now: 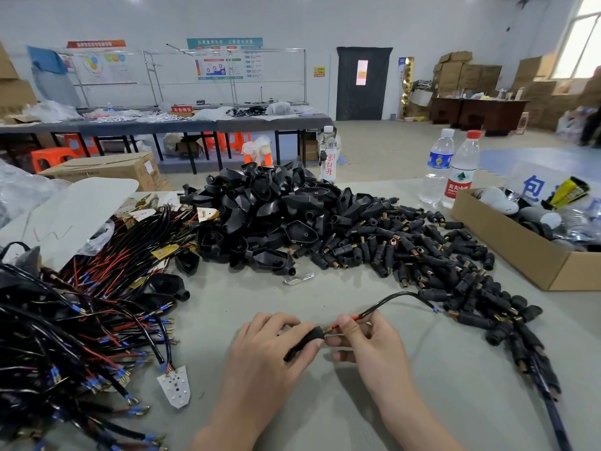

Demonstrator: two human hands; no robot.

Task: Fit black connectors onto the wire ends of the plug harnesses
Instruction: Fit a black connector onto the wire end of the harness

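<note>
Two-handed hold at the middle of the bench's (227, 294) near edge. Gripping one black connector (309, 340) in the left hand (270, 346), fingers curled round its body, brass end facing right. Pinching the red wire (335, 326) between thumb and forefinger of the right hand (367, 340), right at that brass mouth; tip touching or already inside, cannot tell which. Other right fingers curled loosely underneath.

Harness cable (390, 299) arcing up and right from the pinch, off the surface, ending in a blue-tipped wire end (436, 309) just beside the connector pile (422, 252). Pile spread from bench centre toward the right edge, trailing on to the near right corner.

Heap of black plug shells (270, 213) at the far middle, touching the connector pile. Tangle of harnesses (81, 320), red and black wires with blue terminals, along the left edge down to the near left corner. White perforated plate (175, 385) on one harness end, near the left hand but apart from it. Small metal clip (299, 278) flat between the shell heap and the hands.

Open cardboard box (520, 249) at the right edge, full of mixed items. Blue-label bottle (437, 166) and red-cap bottle (461, 170) upright, side by side, just behind the box. Third bottle (328, 157) upright at the far edge, behind the shells.
</note>
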